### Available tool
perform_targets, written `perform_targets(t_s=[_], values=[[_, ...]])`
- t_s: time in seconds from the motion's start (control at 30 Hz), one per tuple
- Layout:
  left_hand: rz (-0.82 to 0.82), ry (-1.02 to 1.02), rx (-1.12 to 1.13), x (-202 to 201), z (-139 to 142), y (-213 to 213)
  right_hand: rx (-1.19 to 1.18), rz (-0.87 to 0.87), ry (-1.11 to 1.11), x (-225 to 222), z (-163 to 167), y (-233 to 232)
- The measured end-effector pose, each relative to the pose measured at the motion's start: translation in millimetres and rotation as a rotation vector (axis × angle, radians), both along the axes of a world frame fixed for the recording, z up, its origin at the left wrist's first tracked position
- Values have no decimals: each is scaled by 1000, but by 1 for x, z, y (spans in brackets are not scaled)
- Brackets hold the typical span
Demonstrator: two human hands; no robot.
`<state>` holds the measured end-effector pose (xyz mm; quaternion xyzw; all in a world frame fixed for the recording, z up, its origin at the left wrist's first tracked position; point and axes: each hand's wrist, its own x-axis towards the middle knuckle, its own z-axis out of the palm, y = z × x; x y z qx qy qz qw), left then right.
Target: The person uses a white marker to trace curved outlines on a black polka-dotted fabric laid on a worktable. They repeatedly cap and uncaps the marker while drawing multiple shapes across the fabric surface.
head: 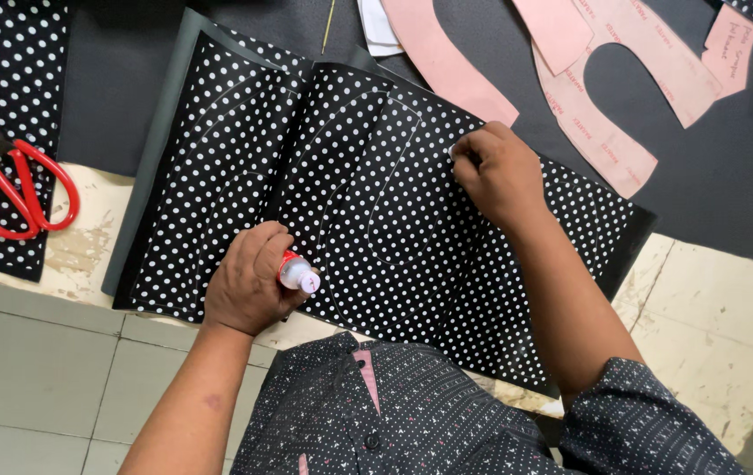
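Polka-dot fabric (pixel 368 189), black with white dots and chalk outlines, runs lengthwise upper-left to lower-right. Your left hand (pixel 249 280) grips a small tube (pixel 299 274); right hand (pixel 497 171) fingertips press the fabric.

A sheet of black fabric with white polka dots (pixel 376 202) lies flat, faint traced outlines on it. A small red-and-white tube (pixel 298 274) rests tilted above its near edge.

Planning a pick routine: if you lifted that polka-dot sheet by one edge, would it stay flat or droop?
The polka-dot sheet would probably droop: it is thin and already buckles into ridges between the left hand and right hand. It looks light for its size. Its backing seems to hold a soft crease, so likely bendy rather than fully limp.
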<state>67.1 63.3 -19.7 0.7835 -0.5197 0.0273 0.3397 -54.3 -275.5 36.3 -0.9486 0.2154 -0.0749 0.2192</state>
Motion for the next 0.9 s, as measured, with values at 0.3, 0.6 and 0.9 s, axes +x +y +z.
perform_targets(t_s=[0.3, 0.6, 0.9], values=[[10, -18, 20, -1, -1, 1, 122, -150, 19, -22, 16, -15], [-8, 21, -8, 3, 3, 0, 47, -58, -81, -2, -10, -11], [9, 44, 19, 5, 2, -3, 15, -90, 121, 0, -3, -15]])
